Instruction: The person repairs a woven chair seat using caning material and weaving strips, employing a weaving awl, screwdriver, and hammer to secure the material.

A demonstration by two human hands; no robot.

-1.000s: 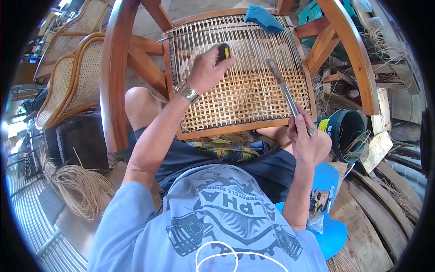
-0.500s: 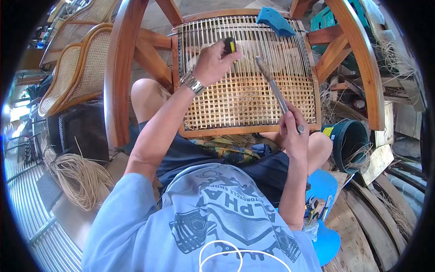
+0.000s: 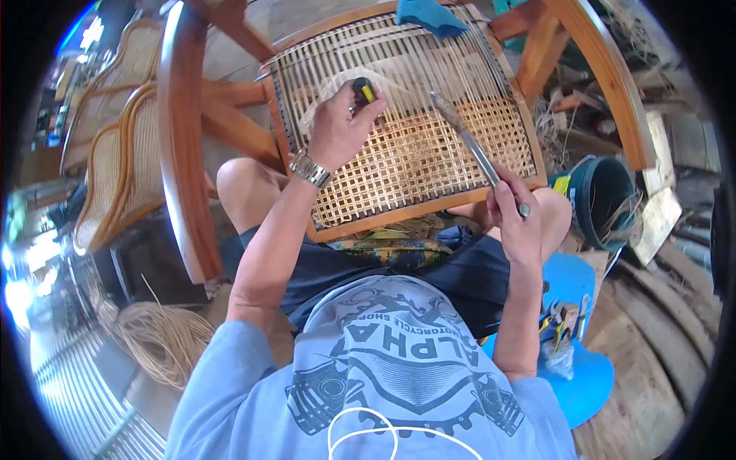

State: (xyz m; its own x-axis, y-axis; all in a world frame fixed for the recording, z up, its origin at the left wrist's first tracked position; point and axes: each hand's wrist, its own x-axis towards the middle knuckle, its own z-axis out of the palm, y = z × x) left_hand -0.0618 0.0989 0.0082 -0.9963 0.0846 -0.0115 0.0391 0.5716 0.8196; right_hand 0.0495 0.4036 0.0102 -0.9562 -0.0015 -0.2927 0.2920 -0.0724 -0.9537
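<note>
My left hand (image 3: 337, 132), with a metal watch on its wrist, is closed around the black-and-yellow handle of a screwdriver (image 3: 364, 90). Its shaft points down at the cane seat (image 3: 429, 165), near where the finished weave meets the bare strands. In my right hand (image 3: 515, 213) is a slim metal tool (image 3: 477, 152) with a rough, brownish far part, gripped near its lower end and slanting over the weave. The wooden seat frame (image 3: 383, 225) lies tilted across my knees. Close weave fills the near part; farther off only lengthwise strands (image 3: 322, 57) show.
A blue sponge-like piece (image 3: 433, 17) rests on the far frame edge. Chair legs (image 3: 184, 146) rise on both sides. Coiled cane (image 3: 165, 341) lies at left, caned chair backs (image 3: 123, 165) behind it. At right are a dark green bucket (image 3: 602, 203) and a blue stool (image 3: 575, 395) with tools.
The whole view has turned a little, so the seat looks more tilted. Both hands keep hold of their tools; the screwdriver handle leans more to the left.
</note>
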